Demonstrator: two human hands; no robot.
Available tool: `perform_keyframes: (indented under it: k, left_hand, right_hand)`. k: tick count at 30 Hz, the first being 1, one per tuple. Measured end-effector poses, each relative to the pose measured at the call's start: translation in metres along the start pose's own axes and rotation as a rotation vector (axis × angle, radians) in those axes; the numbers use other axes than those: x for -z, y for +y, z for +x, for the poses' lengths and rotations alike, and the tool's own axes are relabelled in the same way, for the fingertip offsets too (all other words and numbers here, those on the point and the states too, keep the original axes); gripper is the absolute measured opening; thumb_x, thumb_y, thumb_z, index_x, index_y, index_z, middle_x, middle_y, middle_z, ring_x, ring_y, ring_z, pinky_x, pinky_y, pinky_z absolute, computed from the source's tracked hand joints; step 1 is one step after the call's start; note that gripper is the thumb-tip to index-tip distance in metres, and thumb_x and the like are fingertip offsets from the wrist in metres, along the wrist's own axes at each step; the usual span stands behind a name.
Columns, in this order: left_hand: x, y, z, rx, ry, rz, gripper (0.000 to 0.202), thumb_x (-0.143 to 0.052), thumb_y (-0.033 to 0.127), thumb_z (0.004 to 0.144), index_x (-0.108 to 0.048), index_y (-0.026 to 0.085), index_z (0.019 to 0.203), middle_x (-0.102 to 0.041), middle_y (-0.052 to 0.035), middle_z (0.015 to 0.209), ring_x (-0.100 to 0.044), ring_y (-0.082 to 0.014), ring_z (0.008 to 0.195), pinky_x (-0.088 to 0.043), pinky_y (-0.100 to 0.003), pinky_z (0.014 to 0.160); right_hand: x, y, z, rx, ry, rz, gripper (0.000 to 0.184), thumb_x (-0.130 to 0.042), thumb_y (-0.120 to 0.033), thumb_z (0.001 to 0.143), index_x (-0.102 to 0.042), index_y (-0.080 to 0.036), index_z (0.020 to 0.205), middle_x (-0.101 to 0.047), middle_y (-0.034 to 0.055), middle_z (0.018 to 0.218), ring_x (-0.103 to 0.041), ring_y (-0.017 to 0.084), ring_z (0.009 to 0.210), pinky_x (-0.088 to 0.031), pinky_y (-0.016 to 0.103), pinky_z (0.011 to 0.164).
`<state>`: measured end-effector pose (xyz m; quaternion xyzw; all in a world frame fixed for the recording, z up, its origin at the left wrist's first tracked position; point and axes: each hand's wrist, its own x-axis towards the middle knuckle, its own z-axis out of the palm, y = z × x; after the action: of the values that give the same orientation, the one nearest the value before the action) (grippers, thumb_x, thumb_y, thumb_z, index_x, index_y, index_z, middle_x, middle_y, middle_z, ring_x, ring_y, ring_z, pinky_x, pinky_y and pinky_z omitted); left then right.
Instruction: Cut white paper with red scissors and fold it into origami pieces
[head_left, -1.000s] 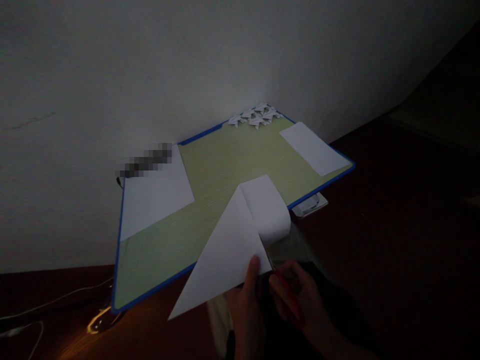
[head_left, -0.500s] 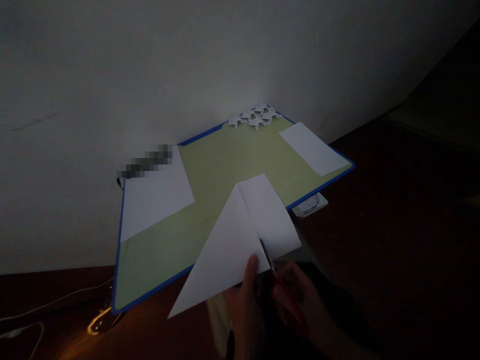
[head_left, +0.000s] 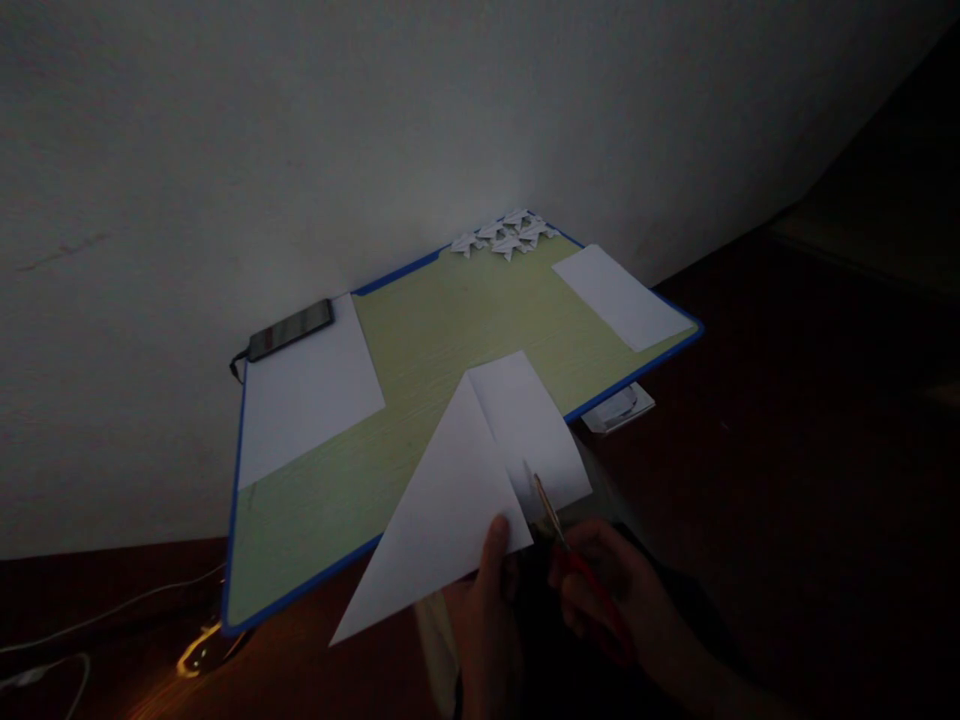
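Observation:
My left hand (head_left: 491, 610) pinches the near corner of a folded white paper (head_left: 442, 510), thumb on top. The paper is folded into a triangle with a rectangular strip (head_left: 536, 430) sticking out at its right. My right hand (head_left: 622, 605) grips red-handled scissors (head_left: 574, 565). Their blades (head_left: 546, 505) point up into the paper where the strip meets the triangle. The paper hangs partly over the near edge of a small green table with a blue rim (head_left: 300, 590).
On the table lie a white sheet (head_left: 307, 395) at the left, a smaller white sheet (head_left: 619, 297) at the right and several small folded paper pieces (head_left: 506, 235) at the far edge. A dark phone (head_left: 289, 328) rests by the wall. Cables (head_left: 90, 615) run over the dark floor at the left.
The curled strip has flattened out. The scissor blades have moved up further into the paper along the fold.

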<state>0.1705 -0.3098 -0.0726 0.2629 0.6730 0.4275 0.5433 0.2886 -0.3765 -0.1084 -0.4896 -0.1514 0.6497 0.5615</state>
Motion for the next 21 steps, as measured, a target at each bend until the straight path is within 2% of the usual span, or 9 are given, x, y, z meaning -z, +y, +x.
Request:
perform_keyframes:
  k: [2, 5, 10, 14, 18, 21]
  left_hand:
    - [0.0, 0.002, 0.0, 0.008, -0.009, 0.0, 0.044, -0.089, 0.049, 0.063, -0.069, 0.012, 0.076, -0.064, -0.0029, 0.064, -0.059, -0.0162, 0.058, -0.049, -0.027, 0.056]
    - [0.0, 0.006, -0.001, 0.0, -0.018, -0.016, 0.045, -0.09, 0.047, 0.062, -0.07, 0.013, 0.083, -0.067, -0.0035, 0.073, -0.06, -0.016, 0.062, -0.051, -0.026, 0.058]
    - [0.0, 0.007, -0.002, 0.055, -0.004, -0.045, 0.047, -0.091, 0.047, 0.06, -0.068, 0.013, 0.083, -0.065, -0.0015, 0.069, -0.057, -0.014, 0.056, -0.048, -0.025, 0.054]
    - [0.001, 0.005, -0.001, 0.064, -0.028, -0.053, 0.048, -0.092, 0.047, 0.06, -0.069, 0.013, 0.084, -0.065, -0.0008, 0.068, -0.058, -0.0139, 0.056, -0.048, -0.025, 0.053]
    - [0.0, 0.004, -0.001, 0.064, -0.02, -0.098, 0.046, -0.092, 0.045, 0.06, -0.069, 0.013, 0.084, -0.067, -0.002, 0.07, -0.065, -0.0173, 0.062, -0.053, -0.027, 0.059]
    - [0.0, 0.004, 0.0, 0.071, 0.0, -0.094, 0.043, -0.093, 0.042, 0.059, -0.07, 0.014, 0.083, -0.067, -0.0024, 0.068, -0.069, -0.0207, 0.068, -0.055, -0.028, 0.062]
  right_hand:
    - [0.0, 0.0, 0.005, 0.038, 0.002, 0.021, 0.049, -0.093, -0.045, 0.072, -0.059, -0.022, 0.098, -0.071, -0.0008, 0.083, -0.059, 0.008, 0.057, -0.045, 0.02, 0.053]
    - [-0.001, -0.002, 0.01, 0.062, -0.03, 0.075, 0.052, -0.093, -0.049, 0.069, -0.061, -0.023, 0.099, -0.069, -0.0021, 0.078, -0.056, 0.007, 0.056, -0.042, 0.019, 0.051]
    - [-0.001, -0.009, 0.007, 0.06, -0.107, 0.076, 0.05, -0.088, -0.055, 0.075, -0.058, -0.023, 0.099, -0.063, -0.0035, 0.075, -0.05, 0.005, 0.053, -0.039, 0.018, 0.05]
    - [0.003, -0.006, 0.004, 0.08, -0.147, 0.056, 0.055, -0.085, -0.06, 0.077, -0.055, -0.024, 0.104, -0.06, -0.0038, 0.078, -0.05, 0.006, 0.054, -0.04, 0.018, 0.051]
    - [0.008, -0.005, 0.006, 0.059, -0.169, 0.063, 0.059, -0.084, -0.066, 0.074, -0.052, -0.024, 0.101, -0.058, -0.0044, 0.074, -0.048, 0.007, 0.053, -0.04, 0.02, 0.049]
    - [0.009, -0.007, 0.006, -0.015, -0.204, 0.032, 0.06, -0.08, -0.07, 0.075, -0.056, -0.023, 0.103, -0.061, -0.0008, 0.079, -0.055, 0.011, 0.061, -0.045, 0.024, 0.056]
